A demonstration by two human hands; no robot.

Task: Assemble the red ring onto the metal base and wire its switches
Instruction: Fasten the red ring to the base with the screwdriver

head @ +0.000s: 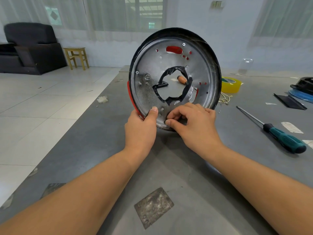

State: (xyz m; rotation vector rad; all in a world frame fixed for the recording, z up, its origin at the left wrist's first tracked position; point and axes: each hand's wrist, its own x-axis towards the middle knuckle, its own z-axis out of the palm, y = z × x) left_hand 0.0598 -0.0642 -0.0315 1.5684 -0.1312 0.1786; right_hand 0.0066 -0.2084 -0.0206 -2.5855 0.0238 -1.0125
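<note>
The round metal base [149,92] stands on edge on the grey table, its silver face toward me, with a jagged taped hole in the middle. The red ring [131,97] sits behind it; red shows along the left rim and through the slots near the top. My left hand [141,131] grips the lower left rim, thumb pressed on the silver face. My right hand [191,122] is at the bottom of the base with thumb and forefinger pinched together at a small spot near the rim; what they pinch is too small to tell.
A teal-handled screwdriver [279,134] lies on the table [101,150] to the right. A yellow tape roll [231,84], thin loose wires [224,99], a black strip [289,103] and a blue-and-black part [303,89] lie further back right. An orange-handled tool [182,79] shows through the hole.
</note>
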